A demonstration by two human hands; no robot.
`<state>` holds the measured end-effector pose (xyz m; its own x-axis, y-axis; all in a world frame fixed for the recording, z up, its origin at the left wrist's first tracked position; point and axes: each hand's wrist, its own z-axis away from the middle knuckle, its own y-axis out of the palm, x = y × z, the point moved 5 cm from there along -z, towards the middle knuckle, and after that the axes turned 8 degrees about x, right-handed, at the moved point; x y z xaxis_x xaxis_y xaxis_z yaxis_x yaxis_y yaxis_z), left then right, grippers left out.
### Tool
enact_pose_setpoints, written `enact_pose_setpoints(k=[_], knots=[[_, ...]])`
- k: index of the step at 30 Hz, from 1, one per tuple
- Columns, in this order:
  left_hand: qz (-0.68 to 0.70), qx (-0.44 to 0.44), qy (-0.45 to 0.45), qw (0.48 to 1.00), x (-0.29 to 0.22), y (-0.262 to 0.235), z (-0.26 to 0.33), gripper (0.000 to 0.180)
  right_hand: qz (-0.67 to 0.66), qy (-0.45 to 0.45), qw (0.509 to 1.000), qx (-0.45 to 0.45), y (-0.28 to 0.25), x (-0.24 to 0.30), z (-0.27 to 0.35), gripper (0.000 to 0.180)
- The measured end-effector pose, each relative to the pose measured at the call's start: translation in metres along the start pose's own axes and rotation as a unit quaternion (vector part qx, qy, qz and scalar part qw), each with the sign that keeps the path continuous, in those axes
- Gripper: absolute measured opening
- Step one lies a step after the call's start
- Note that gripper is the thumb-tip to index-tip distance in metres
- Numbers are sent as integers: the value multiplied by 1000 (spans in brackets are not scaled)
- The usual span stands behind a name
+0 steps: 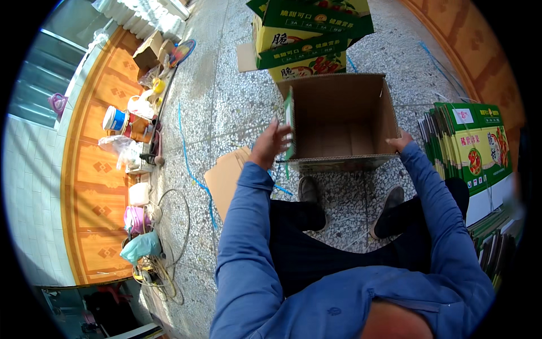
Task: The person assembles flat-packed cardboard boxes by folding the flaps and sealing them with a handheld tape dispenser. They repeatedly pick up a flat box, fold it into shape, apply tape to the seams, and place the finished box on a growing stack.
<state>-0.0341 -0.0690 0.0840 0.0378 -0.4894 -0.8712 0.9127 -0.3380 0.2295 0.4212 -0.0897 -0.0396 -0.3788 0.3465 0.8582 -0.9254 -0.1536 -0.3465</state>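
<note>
An open cardboard box stands on the floor in front of my feet, its bare brown inside facing up. A green printed side shows at its left. My left hand is beside that side with its fingers apart; whether the fingertips touch the cardboard I cannot tell. At the near right corner my right hand grips the box's edge, its fingers partly hidden behind the wall.
Green and yellow printed boxes are stacked just beyond. Flattened cartons stand bundled at my right. Brown cardboard sheets and blue straps lie on the left floor. Tubs, bags and cables line the orange wall.
</note>
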Motion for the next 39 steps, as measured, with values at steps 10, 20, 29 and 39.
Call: enact_pose_setpoints(k=[10, 20, 29, 39], knots=[[-315, -453, -201, 809, 252, -257, 150, 63, 235, -72, 969, -26, -33, -84, -48, 33], [-459, -496, -284, 680, 302, -168, 162, 67, -3, -55, 998, -31, -48, -72, -21, 34], [-499, -456, -322, 663, 307, -173, 144, 48, 7, -8, 999, -49, -43, -67, -26, 36], [-547, -512, -297, 592, 296, -158, 149, 35, 141, -33, 984, -100, -31, -56, -16, 36]])
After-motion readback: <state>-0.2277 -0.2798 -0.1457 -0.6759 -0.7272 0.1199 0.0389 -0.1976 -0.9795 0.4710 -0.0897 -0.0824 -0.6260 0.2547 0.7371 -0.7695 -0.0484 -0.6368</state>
